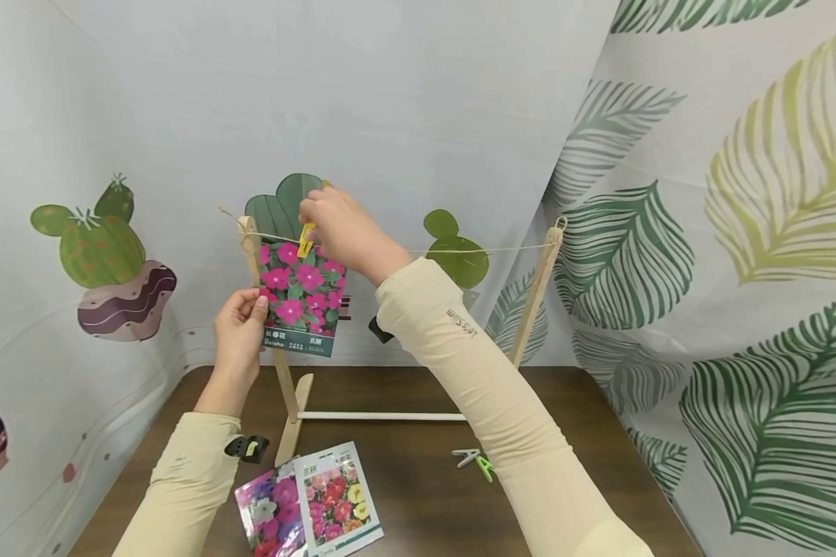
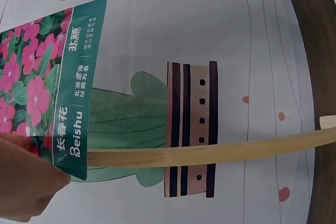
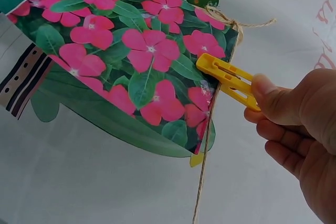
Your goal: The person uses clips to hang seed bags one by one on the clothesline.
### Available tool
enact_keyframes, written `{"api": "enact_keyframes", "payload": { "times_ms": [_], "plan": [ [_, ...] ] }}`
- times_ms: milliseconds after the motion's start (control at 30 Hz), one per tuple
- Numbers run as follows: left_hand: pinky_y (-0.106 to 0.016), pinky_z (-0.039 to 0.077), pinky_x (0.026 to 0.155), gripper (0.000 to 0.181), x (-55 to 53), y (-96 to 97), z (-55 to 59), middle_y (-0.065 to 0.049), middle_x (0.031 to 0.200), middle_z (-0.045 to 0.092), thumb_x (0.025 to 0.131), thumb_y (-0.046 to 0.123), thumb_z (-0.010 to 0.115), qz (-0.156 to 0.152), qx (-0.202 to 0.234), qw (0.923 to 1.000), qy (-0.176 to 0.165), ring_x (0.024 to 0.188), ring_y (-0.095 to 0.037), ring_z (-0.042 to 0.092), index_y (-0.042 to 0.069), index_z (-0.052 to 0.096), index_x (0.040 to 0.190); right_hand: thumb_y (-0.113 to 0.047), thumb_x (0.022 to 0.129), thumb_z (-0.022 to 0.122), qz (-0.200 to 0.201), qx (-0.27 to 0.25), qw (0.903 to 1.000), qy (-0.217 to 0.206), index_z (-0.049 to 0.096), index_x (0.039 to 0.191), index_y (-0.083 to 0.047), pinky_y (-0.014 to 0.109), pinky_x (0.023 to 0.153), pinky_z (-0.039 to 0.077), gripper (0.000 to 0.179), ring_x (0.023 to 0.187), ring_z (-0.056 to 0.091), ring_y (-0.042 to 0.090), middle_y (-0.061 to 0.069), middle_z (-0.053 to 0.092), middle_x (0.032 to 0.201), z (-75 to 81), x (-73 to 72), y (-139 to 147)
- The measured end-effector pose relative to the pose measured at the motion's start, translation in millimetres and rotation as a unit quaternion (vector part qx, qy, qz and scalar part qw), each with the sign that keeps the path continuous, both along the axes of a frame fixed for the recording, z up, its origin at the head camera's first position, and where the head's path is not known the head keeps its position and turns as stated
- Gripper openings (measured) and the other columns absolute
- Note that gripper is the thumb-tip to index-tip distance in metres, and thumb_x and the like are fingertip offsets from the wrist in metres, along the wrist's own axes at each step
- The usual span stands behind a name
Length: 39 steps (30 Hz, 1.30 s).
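A seed packet with pink flowers (image 1: 299, 298) hangs against the string (image 1: 383, 248) near the left post of a wooden frame. My left hand (image 1: 242, 321) pinches the packet's left edge between thumb and fingers. Above it, my right hand (image 1: 344, 228) pinches a yellow clothespin (image 3: 226, 80) by its handle end. The clothespin's tip lies over the packet's top edge, across the string, in the right wrist view. From the left wrist view, the left hand (image 2: 29, 179) shows at the packet's lower side, and the packet's lettered bottom strip faces the camera.
Two more flower seed packets (image 1: 339, 499) lie overlapping on the dark table (image 1: 418, 495). A grey clothespin (image 1: 466, 457) and a green clothespin (image 1: 485, 468) lie by the right forearm. The frame has a right wooden post (image 1: 529, 317) and a white bottom rod (image 1: 383, 416).
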<state>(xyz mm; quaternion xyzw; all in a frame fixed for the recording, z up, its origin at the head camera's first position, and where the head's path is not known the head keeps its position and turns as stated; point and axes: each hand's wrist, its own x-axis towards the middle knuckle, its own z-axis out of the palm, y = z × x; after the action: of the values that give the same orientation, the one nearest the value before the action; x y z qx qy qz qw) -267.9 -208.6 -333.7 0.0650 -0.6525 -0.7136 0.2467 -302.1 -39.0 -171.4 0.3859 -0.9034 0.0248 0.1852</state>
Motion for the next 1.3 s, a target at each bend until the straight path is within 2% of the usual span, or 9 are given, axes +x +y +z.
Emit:
{"api": "enact_keyframes", "payload": {
  "times_ms": [100,233,333,467,533,667,800,1067,1300],
  "plan": [
    [-0.014,0.029,0.040,0.005,0.5,0.9,0.0,0.012,0.083,0.061,0.098,0.016,0.055,0.001,-0.013,0.9999,-0.004,0.059,-0.001,0.043,0.012,0.059,0.098,-0.021,0.095,0.062,-0.005,0.004,1.0000,0.005,0.063,0.120,-0.008,0.026,0.101,0.037,0.028,0.113,0.052,0.017,0.001,0.061,0.119,-1.2,0.4,0],
    [-0.014,0.034,0.051,0.019,1.3,0.6,-2.6,0.010,0.088,0.058,0.099,0.017,0.053,0.006,-0.039,0.9991,-0.017,0.071,-0.003,0.044,0.003,0.057,0.112,-0.023,0.096,0.060,-0.009,0.015,0.9998,0.011,0.063,0.123,-0.009,0.025,0.099,0.038,0.031,0.112,0.052,0.018,0.002,0.061,0.119,-5.7,1.2,-1],
    [-0.016,0.034,0.051,0.027,1.6,-0.3,-5.2,0.008,0.089,0.056,0.099,0.020,0.053,0.010,-0.054,0.9982,-0.025,0.068,-0.004,0.042,0.000,0.055,0.118,-0.025,0.097,0.058,-0.017,0.030,0.9992,0.021,0.061,0.125,-0.009,0.026,0.100,0.038,0.032,0.110,0.052,0.017,0.002,0.060,0.119,-9.5,2.4,-2],
    [-0.017,0.032,0.046,0.021,1.1,-1.8,-7.2,0.007,0.087,0.055,0.099,0.022,0.053,0.016,-0.062,0.9978,-0.017,0.058,-0.003,0.037,0.004,0.056,0.111,-0.027,0.099,0.054,-0.032,0.046,0.9977,0.038,0.058,0.129,-0.010,0.026,0.102,0.037,0.035,0.111,0.052,0.016,0.002,0.059,0.121,-12.8,5.0,-4],
    [-0.016,0.031,0.045,0.016,0.6,-2.4,-7.9,0.006,0.086,0.054,0.099,0.021,0.054,0.020,-0.052,0.9984,-0.008,0.058,-0.003,0.037,0.006,0.056,0.106,-0.027,0.100,0.053,-0.033,0.048,0.9973,0.046,0.057,0.131,-0.010,0.026,0.102,0.036,0.036,0.113,0.051,0.016,0.002,0.058,0.123,-14.0,6.3,-5],
    [-0.013,0.036,0.055,0.012,-0.3,-2.3,-9.5,0.002,0.088,0.050,0.098,0.017,0.056,0.027,-0.041,0.9987,0.012,0.070,-0.005,0.043,0.006,0.055,0.101,-0.026,0.101,0.049,-0.032,0.040,0.9974,0.051,0.054,0.134,-0.008,0.026,0.103,0.036,0.038,0.116,0.050,0.017,0.004,0.057,0.127,-17.0,8.8,-5],
    [-0.012,0.038,0.064,0.015,-0.6,-1.1,-11.0,0.000,0.092,0.047,0.097,0.017,0.057,0.030,-0.043,0.9985,0.016,0.080,-0.008,0.044,0.003,0.054,0.101,-0.026,0.102,0.047,-0.031,0.031,0.9976,0.053,0.053,0.135,-0.008,0.025,0.103,0.036,0.038,0.118,0.050,0.017,0.004,0.056,0.129,-20.2,10.5,-4],
    [-0.015,0.033,0.054,0.012,-0.2,0.3,-12.8,0.002,0.090,0.047,0.097,0.022,0.058,0.034,-0.053,0.9980,0.004,0.076,-0.009,0.041,0.010,0.055,0.097,-0.027,0.102,0.047,-0.037,0.024,0.9974,0.057,0.053,0.135,-0.010,0.026,0.104,0.035,0.038,0.120,0.049,0.017,0.003,0.055,0.130,-23.5,12.2,-2],
    [-0.016,0.034,0.049,0.013,0.9,0.2,-14.9,0.003,0.091,0.047,0.097,0.026,0.058,0.033,-0.064,0.9974,-0.010,0.075,-0.008,0.042,0.013,0.056,0.097,-0.028,0.102,0.046,-0.042,0.020,0.9974,0.055,0.051,0.137,-0.011,0.028,0.105,0.035,0.039,0.123,0.047,0.017,0.002,0.054,0.132,-26.6,11.6,-1]
  ]
}}
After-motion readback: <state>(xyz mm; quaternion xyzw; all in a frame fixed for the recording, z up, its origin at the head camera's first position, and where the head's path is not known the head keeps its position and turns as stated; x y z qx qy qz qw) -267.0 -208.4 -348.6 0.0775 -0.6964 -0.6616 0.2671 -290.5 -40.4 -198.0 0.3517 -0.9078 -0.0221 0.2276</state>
